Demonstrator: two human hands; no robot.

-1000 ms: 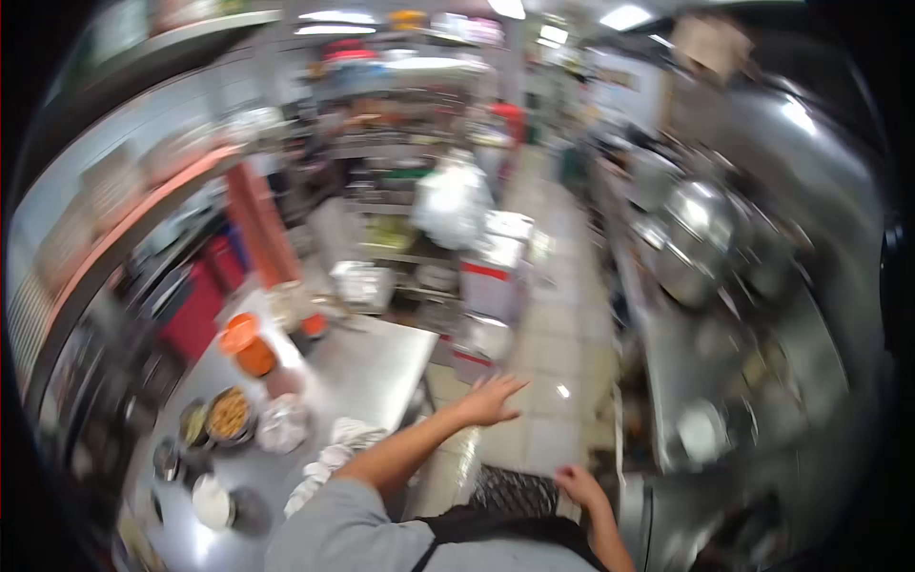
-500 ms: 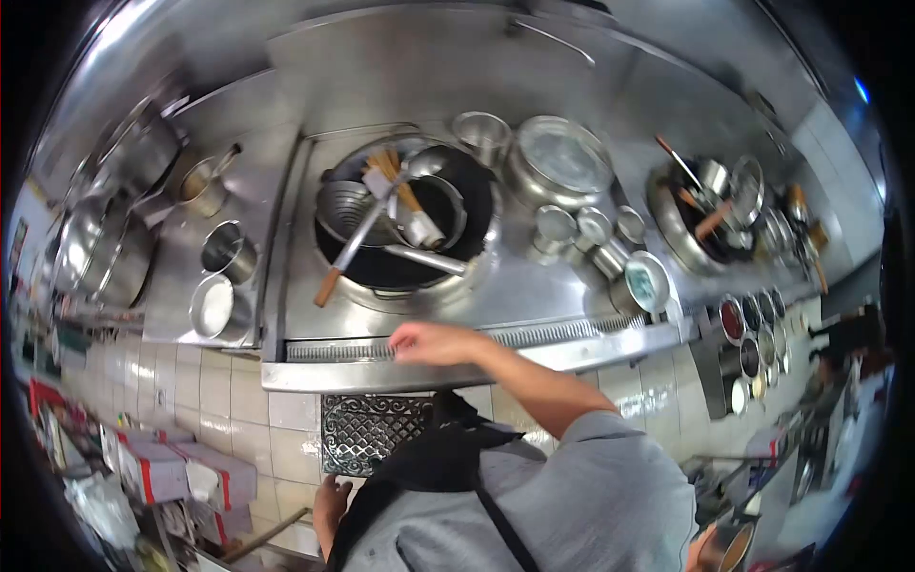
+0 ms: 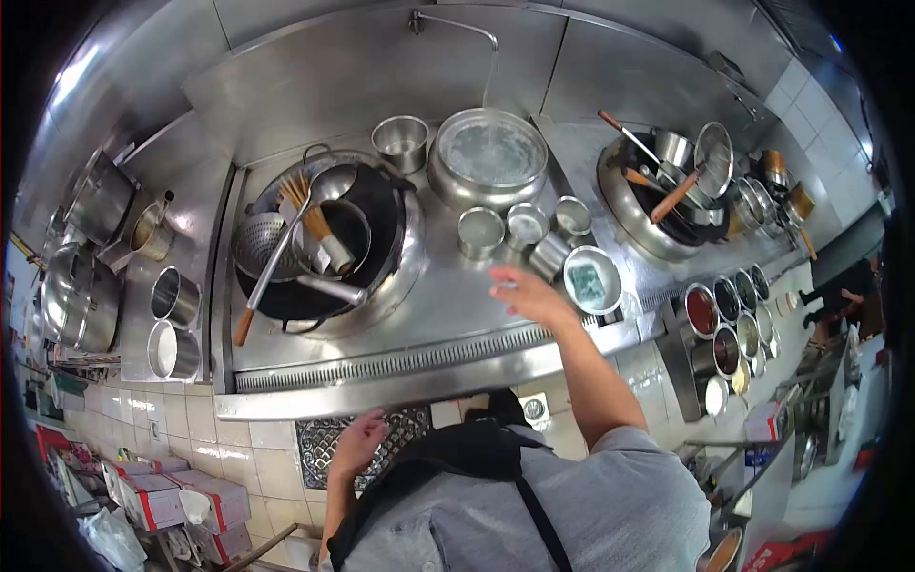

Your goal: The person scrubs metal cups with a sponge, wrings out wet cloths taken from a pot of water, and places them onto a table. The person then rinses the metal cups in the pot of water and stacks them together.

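My right hand [image 3: 526, 294] reaches over the steel stove top [image 3: 448, 319], fingers apart and nothing in it. Just right of it sits a steel bowl [image 3: 607, 294] with a green pad [image 3: 585, 283] inside; small steel cups [image 3: 480, 232] stand behind it. My left hand [image 3: 360, 443] hangs below the stove's front edge, above the patterned floor mat [image 3: 315, 456], empty with its fingers spread. To the left, a black wok [image 3: 381, 205] holds a perforated ladle [image 3: 257, 243], a bamboo brush [image 3: 319, 227] and a wooden-handled ladle [image 3: 334, 181].
Water from a tap [image 3: 493, 43] runs into a large round pot [image 3: 489, 186]. A second wok [image 3: 629, 205] with utensils stands at the right, near several sauce containers [image 3: 701, 313]. Pots [image 3: 81, 305] line the left counter; boxes [image 3: 152, 500] are at the lower left.
The view has turned from the aisle to the stove and shifted right along it. My right hand has moved from the front edge over the stove top. My left hand has risen.
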